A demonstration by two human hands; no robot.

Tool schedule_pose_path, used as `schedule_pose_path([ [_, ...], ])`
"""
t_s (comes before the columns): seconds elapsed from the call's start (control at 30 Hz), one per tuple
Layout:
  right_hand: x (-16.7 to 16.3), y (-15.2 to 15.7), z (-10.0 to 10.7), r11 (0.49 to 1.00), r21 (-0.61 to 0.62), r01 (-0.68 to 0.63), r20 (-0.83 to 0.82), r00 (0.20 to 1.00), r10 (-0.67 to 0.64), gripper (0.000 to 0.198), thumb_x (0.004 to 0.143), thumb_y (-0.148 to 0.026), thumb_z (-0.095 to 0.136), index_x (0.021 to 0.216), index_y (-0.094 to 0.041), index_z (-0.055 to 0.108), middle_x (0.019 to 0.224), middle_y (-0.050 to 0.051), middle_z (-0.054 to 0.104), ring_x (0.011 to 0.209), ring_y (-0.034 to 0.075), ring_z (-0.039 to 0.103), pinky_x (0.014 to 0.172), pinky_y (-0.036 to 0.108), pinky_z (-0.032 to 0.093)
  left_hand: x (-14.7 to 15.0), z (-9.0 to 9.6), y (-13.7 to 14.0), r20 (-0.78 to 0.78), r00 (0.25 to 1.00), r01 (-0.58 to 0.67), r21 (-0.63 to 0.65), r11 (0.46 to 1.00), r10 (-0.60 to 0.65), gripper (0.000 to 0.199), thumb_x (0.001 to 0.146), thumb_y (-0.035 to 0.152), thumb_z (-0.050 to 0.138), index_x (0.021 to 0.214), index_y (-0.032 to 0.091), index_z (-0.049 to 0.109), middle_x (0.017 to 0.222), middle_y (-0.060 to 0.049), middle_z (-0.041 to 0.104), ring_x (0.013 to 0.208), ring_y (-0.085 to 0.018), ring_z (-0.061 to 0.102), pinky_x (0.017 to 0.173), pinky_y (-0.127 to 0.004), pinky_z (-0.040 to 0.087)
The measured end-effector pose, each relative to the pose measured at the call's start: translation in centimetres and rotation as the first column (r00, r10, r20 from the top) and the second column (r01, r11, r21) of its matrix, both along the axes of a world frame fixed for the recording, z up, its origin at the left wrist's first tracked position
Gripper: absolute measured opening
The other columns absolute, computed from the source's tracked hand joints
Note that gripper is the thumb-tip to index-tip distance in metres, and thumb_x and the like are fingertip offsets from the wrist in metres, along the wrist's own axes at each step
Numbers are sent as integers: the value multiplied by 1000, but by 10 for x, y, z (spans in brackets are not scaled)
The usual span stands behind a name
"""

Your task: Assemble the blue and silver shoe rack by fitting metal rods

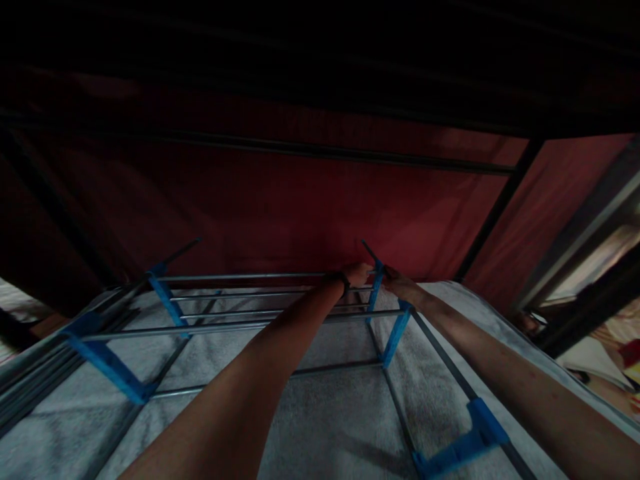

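Reaching forward with both arms (pixel 290 340) extended over a metal-tube rack (pixel 200 329), clamping the rear tube (pixel 270 275) in left hand (pixel 357 274) beside the far-right blue connector (pixel 373 299), with right hand (pixel 400 286) at its outer side, can't tell if gripping. Counting five blue connectors (pixel 397 337), two left, three right. Seeing grey cloth (pixel 340 427) under rack, red sheeting (pixel 300 207) and dark frame bars (pixel 501 208) behind.

No txt, brand, label or no. legible in view

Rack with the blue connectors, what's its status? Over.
Left fingers, right fingers: at rear-right blue connector. Rack on grey cloth. Left forearm hides part of front tube.
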State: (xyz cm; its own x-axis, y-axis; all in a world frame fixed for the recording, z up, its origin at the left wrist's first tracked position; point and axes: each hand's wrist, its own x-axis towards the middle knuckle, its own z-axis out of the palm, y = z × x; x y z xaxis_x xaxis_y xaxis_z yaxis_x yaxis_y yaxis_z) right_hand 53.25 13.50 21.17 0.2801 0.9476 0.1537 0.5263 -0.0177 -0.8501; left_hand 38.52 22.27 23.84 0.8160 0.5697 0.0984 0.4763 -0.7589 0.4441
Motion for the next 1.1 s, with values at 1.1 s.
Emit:
schedule_pose_path([
  [1.1,4,13,-4,998,31,-47,-36,998,49,16,66,-33,63,77,-21,64,63,-3,59,72,17,55,69,27,46,0,-11,0,-50,991,-114,127,985,121,32,96,30,46,113,26,73,119,-6,74,111,-22,67,87,-28,49],
])
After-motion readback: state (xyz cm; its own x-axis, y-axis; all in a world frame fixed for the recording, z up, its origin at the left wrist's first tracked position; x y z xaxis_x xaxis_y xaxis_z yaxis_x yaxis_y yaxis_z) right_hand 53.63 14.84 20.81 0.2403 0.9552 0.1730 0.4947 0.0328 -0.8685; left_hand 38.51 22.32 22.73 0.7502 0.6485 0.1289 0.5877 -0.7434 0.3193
